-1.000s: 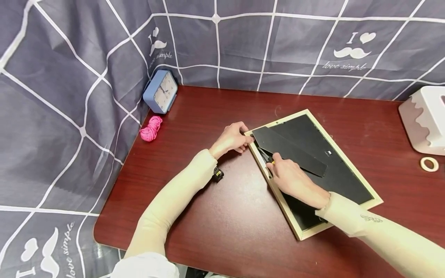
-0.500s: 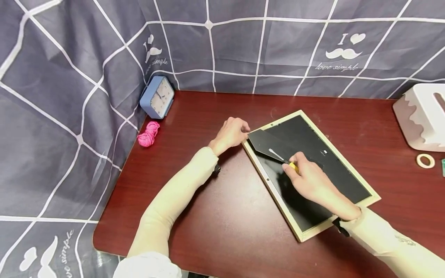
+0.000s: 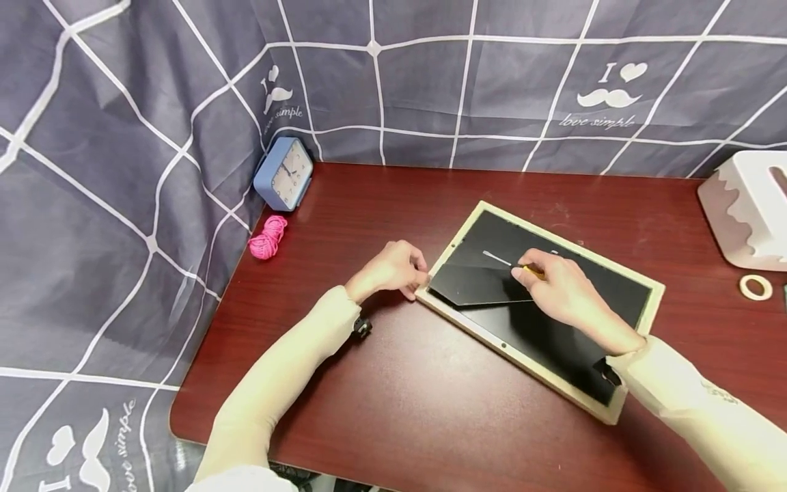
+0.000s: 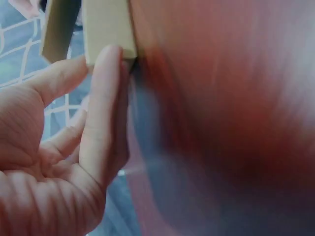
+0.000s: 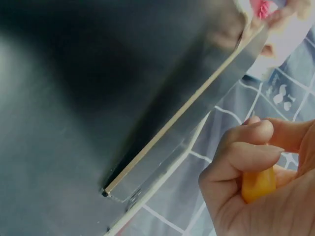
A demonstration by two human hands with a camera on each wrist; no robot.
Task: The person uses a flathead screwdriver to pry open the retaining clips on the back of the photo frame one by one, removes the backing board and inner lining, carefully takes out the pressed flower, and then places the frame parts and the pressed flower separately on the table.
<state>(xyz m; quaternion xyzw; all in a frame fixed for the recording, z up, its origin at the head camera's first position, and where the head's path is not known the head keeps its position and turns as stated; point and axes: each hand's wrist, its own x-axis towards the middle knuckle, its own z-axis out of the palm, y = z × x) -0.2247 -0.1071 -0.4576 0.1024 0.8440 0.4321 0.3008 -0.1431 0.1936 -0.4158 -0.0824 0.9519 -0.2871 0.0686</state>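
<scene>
**Turning the frame with the screwdriver lifted off its edge**

Holding a yellow-handled screwdriver (image 3: 519, 265), the right hand (image 3: 562, 294) has its fingers curled round the grip, the metal shaft pointing out over the black backing board (image 3: 553, 321). A second ago that tip sat at the rim of the picture frame (image 3: 652, 304); it now hovers above the fold-out stand (image 3: 479, 285), so the prying there looks paused. The frame lies face down on the dark red table (image 3: 393, 396) and has swung round since then. At its near-left corner the left hand (image 3: 389, 270) pinches the pale wood between fingers and thumb, steadying it. Farther off lie pink cord (image 3: 268, 238), a tape roll (image 3: 755, 287), a blue clock (image 3: 284, 173) and a white box (image 3: 747, 208).
</scene>
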